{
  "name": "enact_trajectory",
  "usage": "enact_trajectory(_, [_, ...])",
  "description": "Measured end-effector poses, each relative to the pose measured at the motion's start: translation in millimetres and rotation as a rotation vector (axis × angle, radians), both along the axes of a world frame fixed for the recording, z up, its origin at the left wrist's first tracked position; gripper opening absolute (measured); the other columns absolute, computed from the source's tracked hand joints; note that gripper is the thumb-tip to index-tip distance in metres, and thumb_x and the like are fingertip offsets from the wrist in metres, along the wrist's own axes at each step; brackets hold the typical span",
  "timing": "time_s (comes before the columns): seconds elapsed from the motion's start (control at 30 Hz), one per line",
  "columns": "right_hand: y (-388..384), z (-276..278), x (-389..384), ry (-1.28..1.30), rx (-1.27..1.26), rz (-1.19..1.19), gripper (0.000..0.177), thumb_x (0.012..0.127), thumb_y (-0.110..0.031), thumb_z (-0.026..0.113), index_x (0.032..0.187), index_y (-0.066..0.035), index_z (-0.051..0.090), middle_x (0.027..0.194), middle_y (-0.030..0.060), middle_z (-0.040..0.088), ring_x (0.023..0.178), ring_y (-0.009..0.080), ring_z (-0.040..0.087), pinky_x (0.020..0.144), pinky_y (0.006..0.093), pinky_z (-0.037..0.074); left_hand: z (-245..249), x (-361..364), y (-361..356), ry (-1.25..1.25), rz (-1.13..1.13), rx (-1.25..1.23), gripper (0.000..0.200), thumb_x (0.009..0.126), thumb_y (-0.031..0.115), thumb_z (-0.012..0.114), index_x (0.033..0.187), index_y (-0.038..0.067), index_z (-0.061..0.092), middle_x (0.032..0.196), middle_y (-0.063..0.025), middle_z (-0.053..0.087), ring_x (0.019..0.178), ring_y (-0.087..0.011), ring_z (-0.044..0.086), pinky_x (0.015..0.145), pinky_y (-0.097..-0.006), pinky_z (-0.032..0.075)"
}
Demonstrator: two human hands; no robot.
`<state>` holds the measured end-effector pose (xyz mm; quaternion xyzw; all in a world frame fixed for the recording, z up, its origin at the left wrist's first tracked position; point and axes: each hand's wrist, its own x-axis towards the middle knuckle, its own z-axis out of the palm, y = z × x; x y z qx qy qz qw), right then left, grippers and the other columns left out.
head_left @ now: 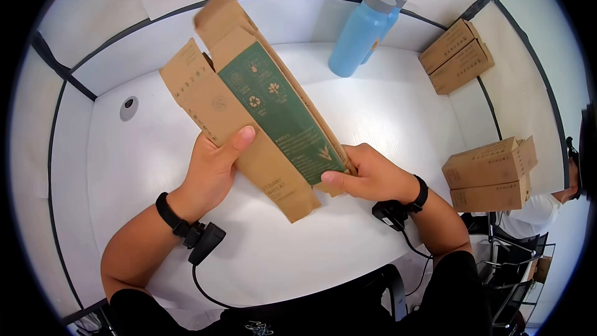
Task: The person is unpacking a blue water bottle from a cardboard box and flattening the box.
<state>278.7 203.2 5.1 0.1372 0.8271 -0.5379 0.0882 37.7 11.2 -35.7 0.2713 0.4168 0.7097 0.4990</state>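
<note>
A brown cardboard box (249,155) with a green printed panel is held tilted above the white table, its end flaps open at the upper end. My left hand (214,165) grips its left edge, thumb lying on the printed face and the other fingers hidden behind. On the lower right edge, my right hand (376,174) is closed with its thumb on the green panel. The box looks partly flattened, and its inside is not visible.
Two blue bottles (360,34) with grey lids stand at the back of the white table (385,106). Brown boxes (457,56) sit at the back right, and more boxes (488,174) at the right edge. Low partitions surround the table. Another person (532,214) sits beyond the right one.
</note>
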Motion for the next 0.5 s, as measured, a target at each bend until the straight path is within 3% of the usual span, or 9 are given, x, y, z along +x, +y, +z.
enact_trajectory(0.17, [3.6, -13.0, 4.5, 0.245, -0.249, -0.189, 0.032, 0.115, -0.026, 0.056, 0.135, -0.002, 0.057, 0.084, 0.0046, 0.064, 0.065, 0.0119, 0.058, 0.06, 0.0285, 0.05, -2.0, -2.5, 0.3, 0.029, -0.079, 0.05, 0.047, 0.113, 0.029, 0.059, 0.153, 0.007, 0.051, 0.141, -0.0101, 0.065, 0.126, -0.0184, 0.063, 0.107, -0.0368, 0.05])
enact_trajectory(0.23, [11.1, -18.7, 5.9, 0.621, -0.149, -0.422, 0.027, 0.116, -0.027, 0.052, 0.129, -0.004, 0.055, 0.09, 0.0061, 0.065, 0.066, 0.0128, 0.059, 0.058, 0.0295, 0.05, 5.0, -4.1, 1.5, 0.077, -0.112, 0.018, 0.046, 0.114, 0.029, 0.054, 0.155, 0.008, 0.05, 0.14, -0.0121, 0.065, 0.119, -0.019, 0.064, 0.103, -0.0356, 0.05])
enact_trajectory(0.37, [37.5, 4.6, -3.1, 1.029, -0.097, -0.979, 0.025, 0.116, -0.031, 0.053, 0.122, -0.007, 0.054, 0.091, 0.0026, 0.064, 0.062, 0.0119, 0.054, 0.051, 0.0286, 0.043, -3.2, -11.0, 2.5, 0.068, -0.168, 0.011, 0.045, 0.114, 0.03, 0.05, 0.152, 0.007, 0.052, 0.132, -0.012, 0.067, 0.114, -0.0191, 0.065, 0.103, -0.036, 0.05])
enact_trajectory(0.5, [103.6, 33.0, 22.1, 1.24, 0.035, -1.095, 0.026, 0.114, -0.037, 0.059, 0.116, -0.011, 0.052, 0.092, -0.0003, 0.059, 0.058, 0.0081, 0.046, 0.047, 0.0255, 0.031, 2.5, -6.0, 2.5, 0.096, -0.16, -0.007, 0.044, 0.111, 0.027, 0.048, 0.148, 0.005, 0.053, 0.118, -0.0082, 0.066, 0.105, -0.018, 0.061, 0.098, -0.0351, 0.049])
